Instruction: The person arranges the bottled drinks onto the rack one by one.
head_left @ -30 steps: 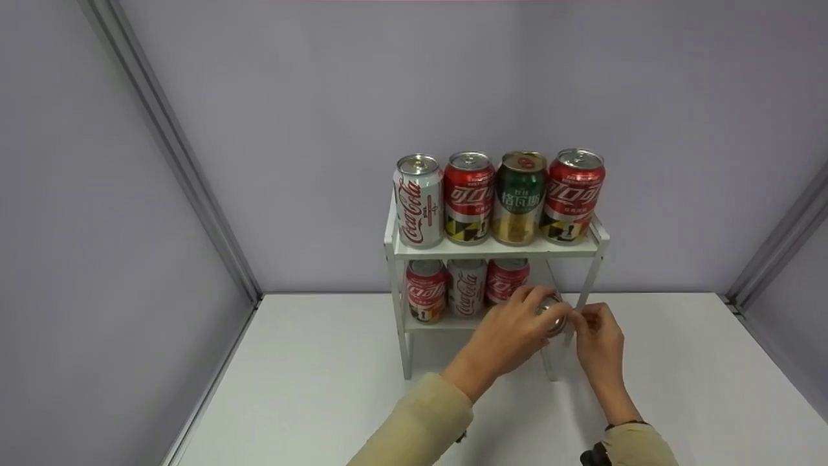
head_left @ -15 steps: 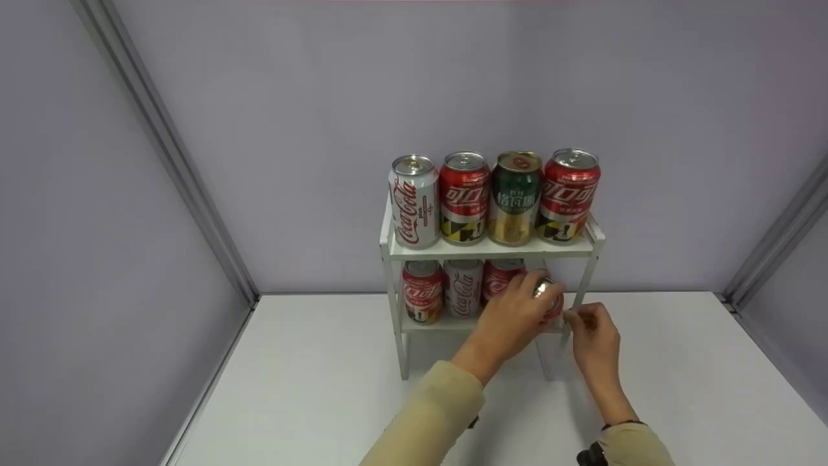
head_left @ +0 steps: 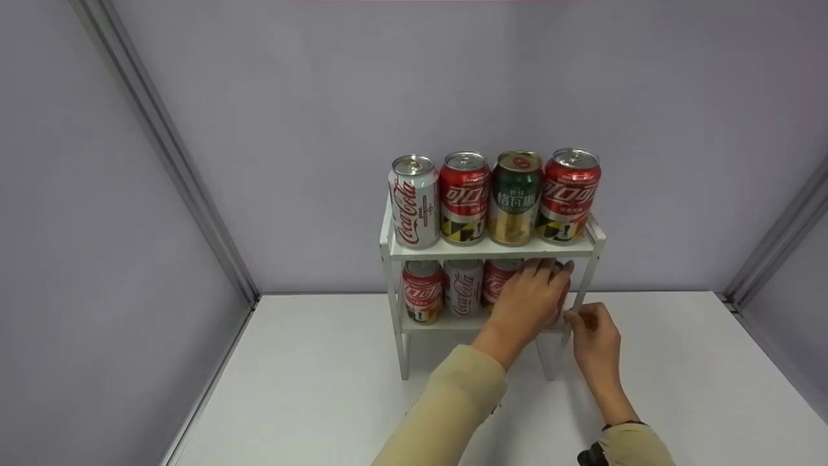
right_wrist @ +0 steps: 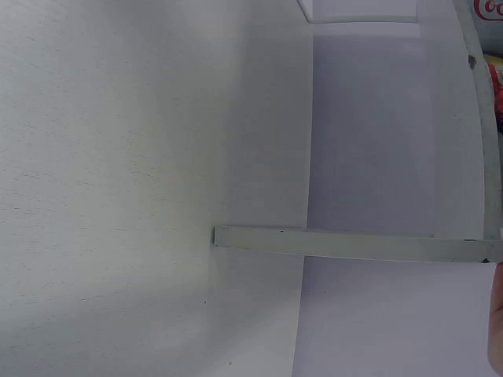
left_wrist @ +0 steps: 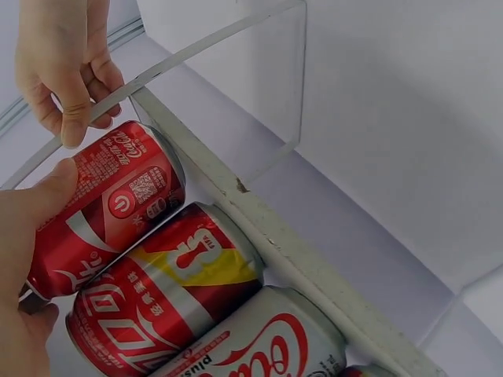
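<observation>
My left hand (head_left: 525, 303) grips a red cola can (left_wrist: 118, 200) at the right end of the lower shelf of a white two-tier rack (head_left: 491, 251). In the left wrist view the thumb lies along the can's side, and the can sits close beside another red can (left_wrist: 181, 275); in the head view the hand covers most of it. My right hand (head_left: 598, 338) pinches the rack's front right leg between thumb and fingers. Only an edge of that right hand shows in the right wrist view, beside the leg (right_wrist: 354, 245).
On the upper shelf stand a white cola can (head_left: 415, 206), a red can (head_left: 464, 200), a green-and-gold can (head_left: 515, 200) and another red can (head_left: 570, 197). The lower shelf also bears a red can (head_left: 424, 294) and a white can (head_left: 464, 291). Grey walls enclose the white table (head_left: 310, 388).
My left hand has moved forward and up, taking the red can from in front of the lower shelf into its right end. The right hand stays at the leg.
</observation>
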A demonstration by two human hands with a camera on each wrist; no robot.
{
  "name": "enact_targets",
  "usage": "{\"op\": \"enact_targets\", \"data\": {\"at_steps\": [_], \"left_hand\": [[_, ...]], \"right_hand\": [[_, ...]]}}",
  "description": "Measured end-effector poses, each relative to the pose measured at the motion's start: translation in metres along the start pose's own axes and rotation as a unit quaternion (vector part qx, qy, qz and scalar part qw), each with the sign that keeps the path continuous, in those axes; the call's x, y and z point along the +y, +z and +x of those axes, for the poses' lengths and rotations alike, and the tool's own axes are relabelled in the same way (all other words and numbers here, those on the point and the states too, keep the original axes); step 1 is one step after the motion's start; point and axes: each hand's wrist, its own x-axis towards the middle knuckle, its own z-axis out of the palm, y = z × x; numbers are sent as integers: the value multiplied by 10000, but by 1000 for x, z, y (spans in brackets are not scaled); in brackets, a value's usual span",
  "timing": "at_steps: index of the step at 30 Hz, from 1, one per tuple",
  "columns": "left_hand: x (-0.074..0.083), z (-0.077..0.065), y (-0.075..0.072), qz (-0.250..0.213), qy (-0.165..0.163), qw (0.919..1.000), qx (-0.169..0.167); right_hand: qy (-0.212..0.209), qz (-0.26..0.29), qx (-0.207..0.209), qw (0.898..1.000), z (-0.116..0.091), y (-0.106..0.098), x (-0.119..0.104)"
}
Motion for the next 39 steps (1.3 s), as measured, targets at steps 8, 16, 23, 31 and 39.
{"op": "enact_targets", "data": {"at_steps": [8,16,23,31,39], "left_hand": [[5,3,4,210,-279,9975,-612],[0,0,3,51,-74,9968,-788],[-12,-3,-1,97,220,9918,-1255],[-9,-3,0,346,-91,9956,-864],[2,0,3,454,-518,9938,-876]], "right_hand": [[74,1,-20,10000,-1,0,1],[186,38,-118,9997,-2,0,1],[94,253,-37,9996,-1,0,1],[117,187,22,9998,-1,0,1],[115,40,13,9999,0,1,1]]}}
